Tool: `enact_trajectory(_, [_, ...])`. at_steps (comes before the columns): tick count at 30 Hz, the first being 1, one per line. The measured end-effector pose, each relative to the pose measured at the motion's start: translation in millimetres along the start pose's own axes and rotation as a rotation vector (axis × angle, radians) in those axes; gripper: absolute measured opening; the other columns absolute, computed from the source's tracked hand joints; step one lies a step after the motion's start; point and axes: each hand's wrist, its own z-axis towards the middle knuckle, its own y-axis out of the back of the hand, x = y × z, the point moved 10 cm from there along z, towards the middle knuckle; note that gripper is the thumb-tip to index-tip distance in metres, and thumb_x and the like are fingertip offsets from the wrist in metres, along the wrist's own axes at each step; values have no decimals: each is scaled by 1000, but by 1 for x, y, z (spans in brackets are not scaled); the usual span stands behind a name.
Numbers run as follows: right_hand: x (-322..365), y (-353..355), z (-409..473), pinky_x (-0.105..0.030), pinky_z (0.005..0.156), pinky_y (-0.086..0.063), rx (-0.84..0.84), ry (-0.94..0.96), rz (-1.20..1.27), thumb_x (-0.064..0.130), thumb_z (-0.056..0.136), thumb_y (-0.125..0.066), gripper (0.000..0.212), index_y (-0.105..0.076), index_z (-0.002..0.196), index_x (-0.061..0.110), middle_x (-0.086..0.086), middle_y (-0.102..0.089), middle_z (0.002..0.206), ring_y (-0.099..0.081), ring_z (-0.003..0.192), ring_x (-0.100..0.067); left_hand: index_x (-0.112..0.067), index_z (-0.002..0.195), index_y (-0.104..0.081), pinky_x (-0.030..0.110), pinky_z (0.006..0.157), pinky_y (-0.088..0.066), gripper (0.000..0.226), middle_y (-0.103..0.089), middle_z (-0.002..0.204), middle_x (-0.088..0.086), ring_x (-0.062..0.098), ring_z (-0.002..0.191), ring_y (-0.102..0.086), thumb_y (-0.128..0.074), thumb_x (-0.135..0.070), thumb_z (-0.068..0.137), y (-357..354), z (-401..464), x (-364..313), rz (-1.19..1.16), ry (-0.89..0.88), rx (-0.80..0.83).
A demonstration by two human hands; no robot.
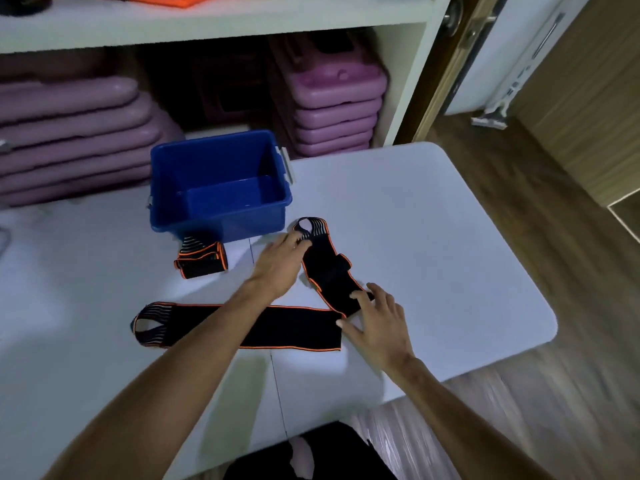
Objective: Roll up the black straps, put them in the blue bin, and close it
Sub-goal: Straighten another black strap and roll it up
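Note:
The blue bin (221,188) stands open and empty at the back of the white table (433,237); no lid is in view. A rolled black strap with orange edging (202,259) lies just in front of it. A second strap (329,268) runs diagonally on the table; my left hand (280,265) rests its fingers on the looped far end, and my right hand (377,323) presses flat on the near end. A third strap (242,327) lies stretched out flat, partly under my left forearm.
Purple plastic platforms (332,109) are stacked on the shelf behind the table, more at the left (69,140). Orange fabric (173,0) lies on the upper shelf. A wooden floor and a door (450,64) are at the right.

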Motion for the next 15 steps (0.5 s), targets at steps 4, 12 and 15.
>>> enact_trajectory(4, [-9, -1, 5, -39, 85, -45, 3, 15, -8, 46, 82, -67, 38, -57, 112, 24, -1, -59, 119, -56, 107, -28, -14, 142, -39, 46, 109, -31, 64, -21, 156, 15, 34, 142, -20, -56, 2, 83, -12, 46, -13, 160, -22, 156])
enact_trajectory(12, [-23, 5, 9, -41, 76, -48, -39, 15, -104, 75, 69, -57, 64, -59, 102, 20, -3, -62, 119, -58, 99, -29, -12, 149, -20, 40, 90, -43, 82, -38, 141, 18, 35, 119, -42, -59, 3, 79, -35, 45, 0, 339, 55, 170])
enact_trajectory(15, [-27, 8, 14, -41, 71, -47, -25, -13, -92, 57, 70, -61, 55, -57, 101, 13, -5, -62, 114, -58, 93, -33, -11, 139, -35, 38, 82, -45, 67, -48, 128, 14, 31, 113, -47, -59, 3, 78, -24, 40, 1, 388, 70, 128])
